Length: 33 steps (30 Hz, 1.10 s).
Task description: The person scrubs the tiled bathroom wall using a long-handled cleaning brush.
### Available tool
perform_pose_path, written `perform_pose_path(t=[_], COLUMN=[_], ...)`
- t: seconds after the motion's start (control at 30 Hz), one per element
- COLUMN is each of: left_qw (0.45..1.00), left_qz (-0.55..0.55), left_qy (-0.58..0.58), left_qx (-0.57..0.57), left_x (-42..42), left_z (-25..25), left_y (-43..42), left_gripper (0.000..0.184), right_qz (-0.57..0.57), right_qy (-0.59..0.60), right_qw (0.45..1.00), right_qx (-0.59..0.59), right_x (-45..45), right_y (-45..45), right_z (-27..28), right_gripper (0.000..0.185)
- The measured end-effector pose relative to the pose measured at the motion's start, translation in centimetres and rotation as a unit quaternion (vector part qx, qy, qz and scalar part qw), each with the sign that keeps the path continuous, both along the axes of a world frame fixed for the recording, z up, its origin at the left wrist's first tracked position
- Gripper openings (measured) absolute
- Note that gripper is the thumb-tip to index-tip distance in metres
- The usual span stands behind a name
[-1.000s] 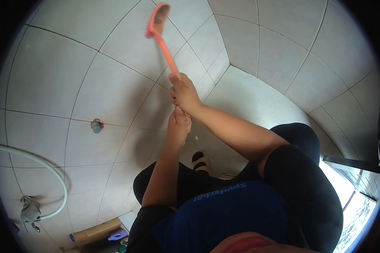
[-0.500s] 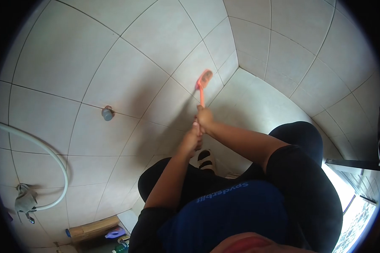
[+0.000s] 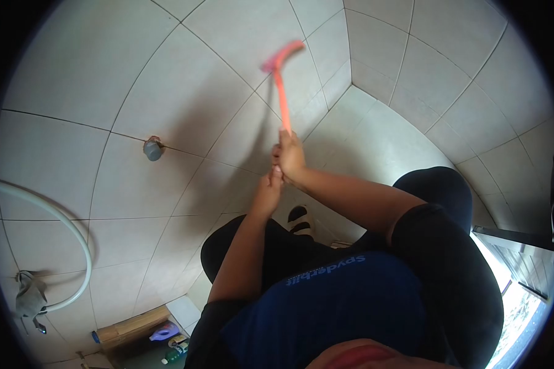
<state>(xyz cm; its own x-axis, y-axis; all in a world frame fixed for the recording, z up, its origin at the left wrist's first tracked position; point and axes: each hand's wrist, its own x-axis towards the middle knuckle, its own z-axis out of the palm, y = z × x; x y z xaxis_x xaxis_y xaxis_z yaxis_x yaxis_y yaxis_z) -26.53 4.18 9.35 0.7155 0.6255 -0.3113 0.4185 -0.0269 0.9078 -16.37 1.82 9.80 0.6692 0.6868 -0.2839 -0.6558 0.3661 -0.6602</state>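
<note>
An orange long-handled scrub brush (image 3: 282,92) reaches up from my hands, its pink bristles at the tiled wall (image 3: 184,80). My right hand (image 3: 290,154) is wrapped around the lower part of the handle. Just below it, my left hand (image 3: 268,190) is closed at the handle's end, which the fingers mostly hide. The brush head is slightly blurred, and its shadow falls on the tiles beneath it.
A grey pipe stub (image 3: 153,149) juts from the wall at left. Further left hangs a pale hose (image 3: 74,230) beside a grey cloth-like item (image 3: 29,295). Bottles, one purple (image 3: 164,332) and one green (image 3: 175,349), stand by a wooden ledge (image 3: 132,331). My sandalled foot (image 3: 300,221) shows below.
The brush head has moved up along the wall and a little left, and has turned so its side shows. Both hands have shifted up and left with the handle.
</note>
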Motion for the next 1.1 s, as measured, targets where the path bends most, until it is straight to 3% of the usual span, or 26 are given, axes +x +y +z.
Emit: perform_pose_path(t=[0.07, 0.13, 0.2, 0.23, 0.33, 0.4, 0.57, 0.83, 0.87, 0.97, 1.07, 1.1], left_qw=[0.997, 0.976, 0.960, 0.938, 0.933, 0.940, 0.960, 0.981, 0.981, 0.984, 0.992, 0.995], left_qz=[0.003, -0.020, -0.026, -0.031, -0.013, 0.002, 0.037, 0.092, 0.095, 0.072, 0.057, 0.053], left_qy=[0.064, 0.111, 0.138, 0.163, 0.162, 0.147, 0.059, -0.121, -0.120, -0.157, -0.112, -0.075], left_qx=[-0.050, -0.184, -0.244, -0.304, -0.320, -0.307, -0.272, -0.120, -0.122, -0.039, -0.014, 0.041], left_x=[0.0, 0.4, 0.9, 1.2, 2.0, 1.9, 0.8, -2.6, -2.7, -3.0, -3.3, -3.4], left_z=[-1.2, -2.3, -3.3, -3.8, -4.7, -4.6, -0.5, 8.1, 8.3, 7.8, 3.3, 1.1], left_y=[-0.1, 0.1, 0.2, 0.1, -1.6, -2.0, -2.7, -4.0, -4.2, -4.2, -2.6, -2.2], left_gripper=[0.041, 0.041, 0.041, 0.042, 0.043, 0.042, 0.042, 0.042, 0.042, 0.039, 0.038, 0.039], right_qz=[-0.021, -0.026, -0.036, 0.004, 0.069, 0.099, 0.027, 0.078, 0.109, 0.150, 0.123, 0.124], right_qy=[0.110, 0.148, 0.179, 0.190, 0.206, 0.217, 0.155, 0.019, -0.009, -0.013, 0.022, 0.022], right_qw=[0.990, 0.982, 0.973, 0.967, 0.961, 0.960, 0.981, 0.989, 0.979, 0.973, 0.983, 0.983], right_qx=[-0.090, -0.119, -0.141, -0.171, -0.172, -0.146, -0.116, 0.122, 0.172, 0.178, 0.138, 0.135], right_x=[0.1, 0.4, 1.1, 1.5, 2.3, 2.2, 1.7, -0.9, -1.2, -1.4, -1.4, -1.5], right_y=[0.4, 0.6, 0.5, 0.3, -0.5, -0.3, 0.7, -2.3, -2.5, -2.5, -1.1, -1.0], right_z=[-3.8, -6.2, -8.5, -9.9, -13.3, -13.6, -7.5, 9.4, 10.1, 9.9, 5.2, 3.5], right_gripper=[0.029, 0.032, 0.034, 0.034, 0.035, 0.036, 0.035, 0.028, 0.028, 0.028, 0.029, 0.029])
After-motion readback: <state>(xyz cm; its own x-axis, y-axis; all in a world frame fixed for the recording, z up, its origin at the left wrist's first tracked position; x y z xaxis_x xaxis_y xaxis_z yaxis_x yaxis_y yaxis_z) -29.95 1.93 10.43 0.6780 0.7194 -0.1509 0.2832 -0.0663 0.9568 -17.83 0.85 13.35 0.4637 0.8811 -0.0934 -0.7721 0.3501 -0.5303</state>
